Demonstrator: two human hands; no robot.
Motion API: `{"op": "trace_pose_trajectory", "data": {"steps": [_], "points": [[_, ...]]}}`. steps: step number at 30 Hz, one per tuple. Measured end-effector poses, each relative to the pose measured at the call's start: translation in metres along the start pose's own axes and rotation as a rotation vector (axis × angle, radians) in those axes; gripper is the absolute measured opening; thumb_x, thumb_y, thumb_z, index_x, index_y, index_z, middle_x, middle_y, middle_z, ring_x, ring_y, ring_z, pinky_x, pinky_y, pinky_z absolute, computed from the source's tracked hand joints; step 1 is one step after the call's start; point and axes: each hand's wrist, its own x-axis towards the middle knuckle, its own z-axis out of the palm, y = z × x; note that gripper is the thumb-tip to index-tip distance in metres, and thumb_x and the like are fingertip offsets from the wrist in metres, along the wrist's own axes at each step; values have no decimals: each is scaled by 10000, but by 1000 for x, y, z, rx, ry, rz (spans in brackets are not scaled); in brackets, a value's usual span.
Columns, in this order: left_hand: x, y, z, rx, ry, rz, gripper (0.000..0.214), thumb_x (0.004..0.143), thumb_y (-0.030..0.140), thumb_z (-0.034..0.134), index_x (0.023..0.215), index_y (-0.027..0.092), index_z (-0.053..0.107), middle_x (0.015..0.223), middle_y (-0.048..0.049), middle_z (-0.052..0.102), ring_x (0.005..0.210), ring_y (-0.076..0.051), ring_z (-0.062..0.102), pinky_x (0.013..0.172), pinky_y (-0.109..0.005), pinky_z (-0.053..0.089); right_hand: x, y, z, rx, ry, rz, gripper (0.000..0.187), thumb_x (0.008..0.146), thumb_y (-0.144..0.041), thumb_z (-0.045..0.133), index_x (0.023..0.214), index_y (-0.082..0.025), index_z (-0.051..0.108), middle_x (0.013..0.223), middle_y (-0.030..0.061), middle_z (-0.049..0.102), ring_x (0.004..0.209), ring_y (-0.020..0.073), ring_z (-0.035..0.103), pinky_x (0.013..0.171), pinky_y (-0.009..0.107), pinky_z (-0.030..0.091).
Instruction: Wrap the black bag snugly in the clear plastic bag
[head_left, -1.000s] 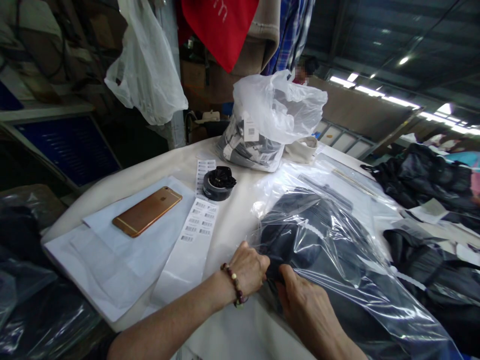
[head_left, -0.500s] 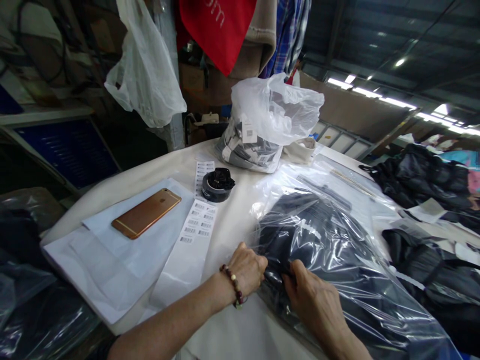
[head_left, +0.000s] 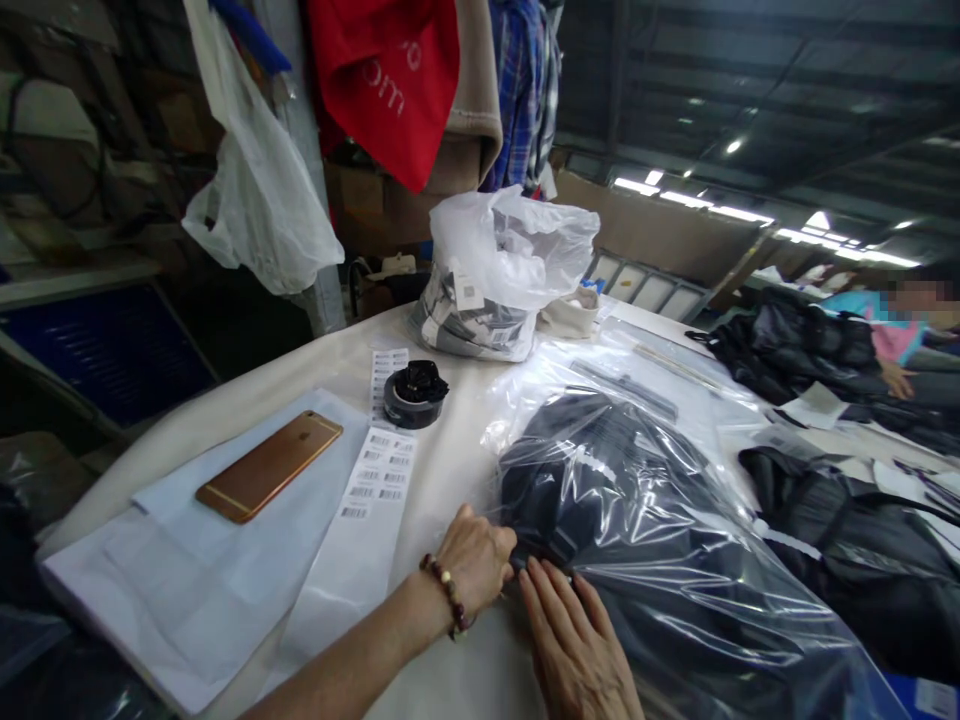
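My left hand [head_left: 474, 562] was curled shut, fingers [head_left: 501, 560] pinching the near edge of the clear plastic bag [head_left: 675, 560], probably to hold the film taut at the corner. My right hand [head_left: 574, 650] lay flat just beside it, fingers straight and spread, palm pressing down on the same bag, gripping nothing; looked like it pinned the bag so it wouldn't slide. Beaded bracelet [head_left: 448, 598] on the left wrist. Inside the bag sat a folded dark garment [head_left: 600, 490], bulky, filling the near half. The bag rested on the white desk [head_left: 465, 440], right of centre, touching both hands.

Left of the hands: a strip of barcode labels [head_left: 371, 480] beside a gold phone [head_left: 268, 465] lying face down on white sheets [head_left: 187, 560], kept near, likely for reach. Behind them a black tape roll [head_left: 414, 395]. Farther back a white bag stuffed with tags [head_left: 502, 270]. More dark garments [head_left: 847, 530] piled at the right. Another person's hand [head_left: 892, 378] rested on the far pile, well apart from mine.
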Motion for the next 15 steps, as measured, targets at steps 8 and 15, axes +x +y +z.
{"op": "trace_pose_trajectory", "data": {"steps": [8,15], "points": [[-7,-1,3,73,49,-15,126,835,121,517,752,178,593,751,-29,679,763,-217,629,745,-367,423,-19,4,-2,-134,70,161,321,855,-144,396,1045,-181,652,1024,11,704,922,174,605,917,342,347],[-49,-34,29,25,978,113,251,862,135,470,1092,235,490,1087,-68,593,1043,-230,539,926,-401,418,-52,50,-34,-264,86,236,313,828,-234,517,1124,-187,607,1138,72,653,1040,221,587,909,360,394]]}}
